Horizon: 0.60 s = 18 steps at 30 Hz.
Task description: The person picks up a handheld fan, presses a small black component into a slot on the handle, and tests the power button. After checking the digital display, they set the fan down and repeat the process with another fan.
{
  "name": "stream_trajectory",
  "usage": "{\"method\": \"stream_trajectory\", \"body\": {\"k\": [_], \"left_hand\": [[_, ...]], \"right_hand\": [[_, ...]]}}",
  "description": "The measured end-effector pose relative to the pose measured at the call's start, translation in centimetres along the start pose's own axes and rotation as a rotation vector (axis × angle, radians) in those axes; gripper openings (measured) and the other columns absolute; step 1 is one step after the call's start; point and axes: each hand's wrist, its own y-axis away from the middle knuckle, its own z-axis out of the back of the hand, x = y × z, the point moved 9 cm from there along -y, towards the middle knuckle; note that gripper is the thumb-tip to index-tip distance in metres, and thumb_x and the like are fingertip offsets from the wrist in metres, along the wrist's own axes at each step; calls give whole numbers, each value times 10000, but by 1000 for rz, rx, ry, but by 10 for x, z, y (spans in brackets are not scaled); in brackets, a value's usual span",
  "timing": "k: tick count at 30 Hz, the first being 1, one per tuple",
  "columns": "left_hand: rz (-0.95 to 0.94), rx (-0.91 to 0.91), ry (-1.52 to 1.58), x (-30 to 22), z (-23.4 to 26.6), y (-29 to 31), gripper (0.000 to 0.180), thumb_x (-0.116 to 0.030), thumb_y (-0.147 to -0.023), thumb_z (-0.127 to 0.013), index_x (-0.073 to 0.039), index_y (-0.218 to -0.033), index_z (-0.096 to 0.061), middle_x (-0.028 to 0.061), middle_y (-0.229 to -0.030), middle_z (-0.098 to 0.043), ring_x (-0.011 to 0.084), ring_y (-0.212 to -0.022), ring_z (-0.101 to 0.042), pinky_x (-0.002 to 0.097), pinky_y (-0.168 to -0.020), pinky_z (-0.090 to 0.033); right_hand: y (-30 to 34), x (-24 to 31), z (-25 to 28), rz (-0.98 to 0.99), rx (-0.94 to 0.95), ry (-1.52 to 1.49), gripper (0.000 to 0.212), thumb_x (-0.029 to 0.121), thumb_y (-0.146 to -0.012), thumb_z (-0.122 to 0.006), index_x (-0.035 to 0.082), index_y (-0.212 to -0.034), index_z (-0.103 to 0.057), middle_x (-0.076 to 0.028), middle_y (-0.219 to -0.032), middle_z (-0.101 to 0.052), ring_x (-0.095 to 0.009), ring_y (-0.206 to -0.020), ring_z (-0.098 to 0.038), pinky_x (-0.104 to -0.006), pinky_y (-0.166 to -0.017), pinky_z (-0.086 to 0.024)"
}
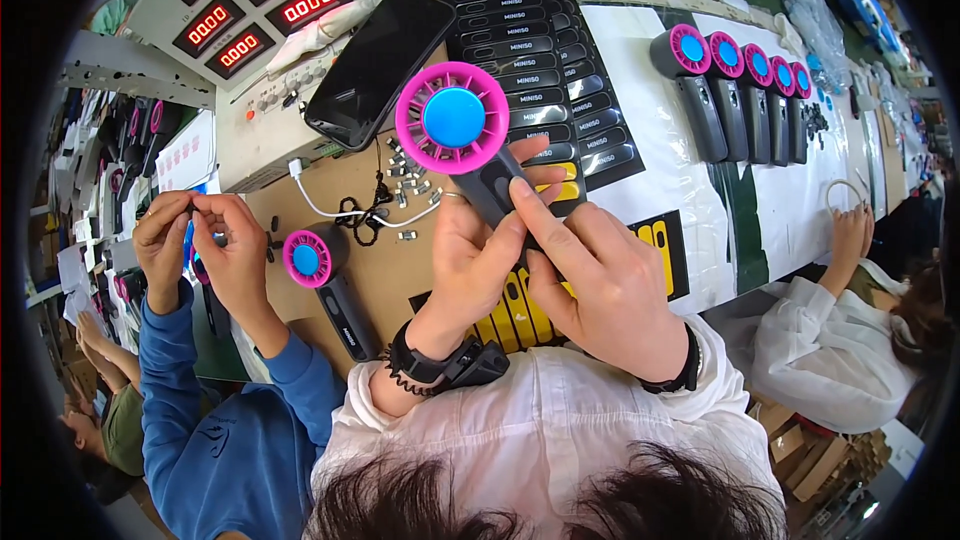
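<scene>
Fingers of the left hand point(462, 258) curl behind the dark handle of a handheld fan point(453, 120), thumb along its near side, so that hand is closed around it. The right hand point(605, 280) lays its index finger on the handle's face, its other fingers bent; I cannot tell whether its thumb pinches the lower end, hidden between the hands. The fan's pink ring and blue centre tilt up just beyond the left hand's fingers.

It looks light, stiff and rather smooth, probably plastic that could slip or mark. The handle seems the sound place to hold; the ring's thin spokes look easier to crack.

Beneath both hands lies a sheet of yellow stickers point(515, 310), partly covered by them. Left of the left hand, a second fan point(342, 310) lies on the brown board; nearer, small metal parts point(405, 195) and a white cable point(325, 210) could snag or roll. Ahead of the left hand are a phone point(385, 70) and, farther, a meter box point(225, 50). Dark label sheets point(515, 45) stretch beyond the fingers. Well right of the right hand, more fans point(710, 115) stand in a row.
</scene>
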Motion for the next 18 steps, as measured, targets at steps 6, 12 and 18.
{"method": "stream_trajectory", "body": {"k": [6,12,18], "left_hand": [[15,-1,83,3,2,0,495,-66,-879,-483,-6,-1313,-254,218,-1328,-383,270,-1133,-507,400,-950,-444],[23,-8,141,-5,5,1,550,-97,-872,-511,-8,-1338,-232,218,-1286,-416,257,-1104,-523,402,-918,-469],[76,-54,151,0,3,0,523,-97,-882,-494,-10,-1333,-244,202,-1206,-470,237,-1021,-556,387,-880,-487]], "right_hand": [[6,1,1,33,-26,13,511,23,-695,-673,54,-1194,-566,-62,-722,-481,-189,-592,-528,-300,-518,-443],[14,1,2,50,-74,-75,489,6,-675,-705,31,-1150,-589,-72,-762,-515,-189,-623,-546,-289,-536,-454],[18,-1,3,30,-121,-115,480,-10,-653,-722,14,-1116,-601,-82,-798,-542,-191,-630,-555,-283,-536,-460]]}}
